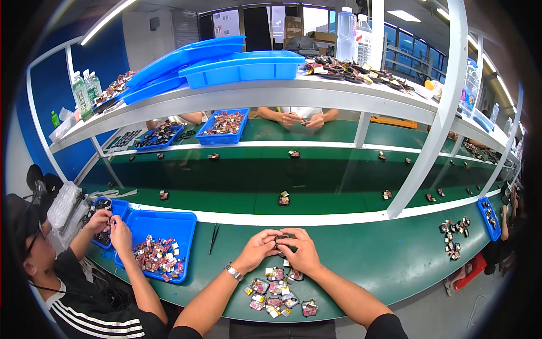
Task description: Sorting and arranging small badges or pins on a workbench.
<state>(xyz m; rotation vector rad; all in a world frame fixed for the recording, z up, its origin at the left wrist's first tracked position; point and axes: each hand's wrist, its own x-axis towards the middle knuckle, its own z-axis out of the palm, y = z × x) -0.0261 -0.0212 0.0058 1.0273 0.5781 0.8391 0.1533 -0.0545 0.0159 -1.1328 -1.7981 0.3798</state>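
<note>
Both of my hands meet over the green worktop [237, 294] with fingers bent round one small dark casing, partly covered by the fingers. My left hand [258, 251] grips it from the left, the wrist wearing a metal watch. From the right, my right hand [302, 253] closes its fingertips on the same dark casing [280, 239]. Just below the hands lies a loose group of small electronic assemblies [278, 288] with red circuit boards and silver and yellow parts. Black tweezers [214, 238] rest on the worktop left of my hands.
A blue bin [191, 226] of red circuit boards stands left, where a co-worker's hands [110, 226] handle a small piece. Beyond a white rail [333, 217], a dark green belt [243, 181] carries spaced assemblies. More assemblies [453, 234] lie right. Overhead, a shelf holds blue trays [243, 68].
</note>
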